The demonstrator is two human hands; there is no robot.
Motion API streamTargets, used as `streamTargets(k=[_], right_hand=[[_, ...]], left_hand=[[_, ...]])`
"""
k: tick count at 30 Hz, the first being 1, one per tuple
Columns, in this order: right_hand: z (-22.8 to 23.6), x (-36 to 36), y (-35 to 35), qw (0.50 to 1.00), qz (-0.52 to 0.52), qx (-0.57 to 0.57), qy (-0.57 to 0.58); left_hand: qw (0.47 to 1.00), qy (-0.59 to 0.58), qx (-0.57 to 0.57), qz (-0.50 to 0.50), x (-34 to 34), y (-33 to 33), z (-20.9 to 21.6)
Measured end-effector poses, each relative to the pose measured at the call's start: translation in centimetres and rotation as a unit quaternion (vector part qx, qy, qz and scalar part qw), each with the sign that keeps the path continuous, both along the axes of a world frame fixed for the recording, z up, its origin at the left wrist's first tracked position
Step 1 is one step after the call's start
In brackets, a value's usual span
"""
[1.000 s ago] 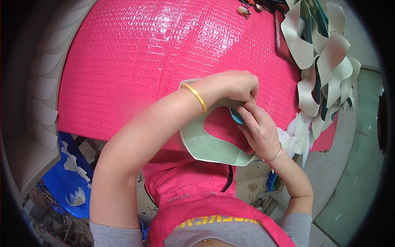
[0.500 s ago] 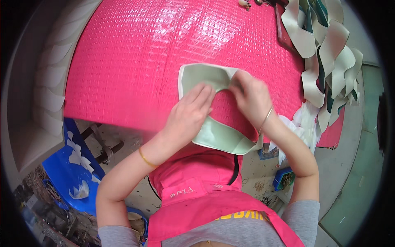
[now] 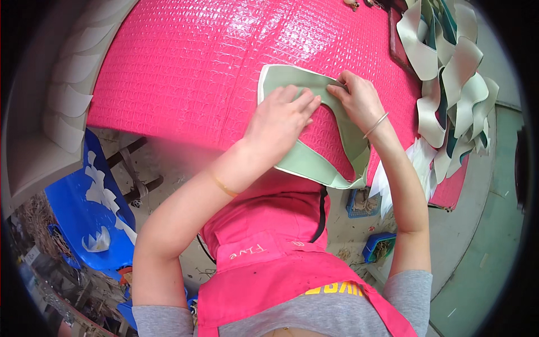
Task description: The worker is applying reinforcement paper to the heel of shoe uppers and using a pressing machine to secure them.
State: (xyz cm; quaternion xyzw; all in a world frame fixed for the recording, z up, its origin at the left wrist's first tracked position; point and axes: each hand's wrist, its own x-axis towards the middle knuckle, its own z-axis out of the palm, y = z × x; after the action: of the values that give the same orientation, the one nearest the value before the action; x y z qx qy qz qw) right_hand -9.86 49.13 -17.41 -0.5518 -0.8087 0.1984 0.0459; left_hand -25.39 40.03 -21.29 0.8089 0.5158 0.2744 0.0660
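Note:
A pale green, loop-shaped piece with white edging, resembling a shoe upper (image 3: 348, 126), lies on the pink table near its front edge. Pink surface shows through its curved opening. My left hand (image 3: 283, 115) bends its fingers over the left band of the piece, by the inner edge; its thumb is partly hidden. With thumb and fingers, my right hand (image 3: 359, 101) pinches the far right edge. The near band curves below both hands, and its right end reaches the table's front edge.
Several similar cream-and-green pieces (image 3: 443, 90) are heaped along the right side, above white sheets (image 3: 418, 163). Pale flaps line a grey rack (image 3: 73, 95) at the left. A blue chair (image 3: 90, 219) with white scraps and a small blue bin (image 3: 379, 247) stand below the table.
The piece has shifted away from me and slightly right, turning a little. Both hands have moved along with it. My left fingers have spread somewhat, and the right hand sits on the far right edge.

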Motion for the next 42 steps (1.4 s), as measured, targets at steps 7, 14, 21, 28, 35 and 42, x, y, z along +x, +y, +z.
streamTargets(k=[7,14,21,28,35,42], right_hand=[[-0.5,0.3,-1.2,0.999,-0.013,0.044,0.029],[0.8,1.2,-0.9,0.999,0.024,-0.003,0.031],[1.0,1.5,-1.6,0.998,0.041,-0.023,0.045],[1.1,1.5,-1.6,0.999,0.029,-0.041,-0.006],[0.3,3.2,-2.7,0.998,0.044,0.039,-0.016],[2.3,5.0,-5.2,0.946,-0.162,-0.262,0.105]], left_hand=[[0.999,-0.018,0.016,-0.048,0.4,1.0,-0.8],[0.995,-0.054,0.071,-0.047,0.5,1.3,-1.8],[0.993,0.037,0.052,-0.098,1.0,1.8,-0.7],[0.994,-0.052,0.029,-0.089,1.1,2.1,-1.2],[0.992,-0.041,-0.013,-0.116,1.5,2.2,-1.2],[0.994,-0.011,-0.024,-0.108,1.3,2.3,-1.6]])
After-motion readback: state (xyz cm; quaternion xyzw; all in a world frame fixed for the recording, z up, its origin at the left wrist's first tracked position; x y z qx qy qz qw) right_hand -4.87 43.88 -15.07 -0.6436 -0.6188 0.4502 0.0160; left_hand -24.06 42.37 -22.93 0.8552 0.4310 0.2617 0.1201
